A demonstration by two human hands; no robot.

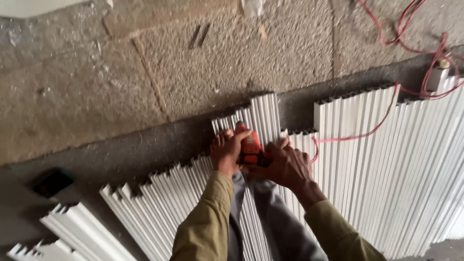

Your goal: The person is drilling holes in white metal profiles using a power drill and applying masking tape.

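Both hands grip a small orange and black handheld power tool (250, 147) pressed against a row of long white ribbed plastic profile strips (263, 116) lying side by side on the ground. The left hand (227, 151) wraps its fingers (240, 137) closed over the top of the tool's body. The right hand (286, 166) curls its fingers (270, 150) shut around the tool's lower side. A thin red cable (353, 137) runs from just beside the right fingers across more white strips. Beyond the fingertips lies a rough grey stone floor (96, 87).
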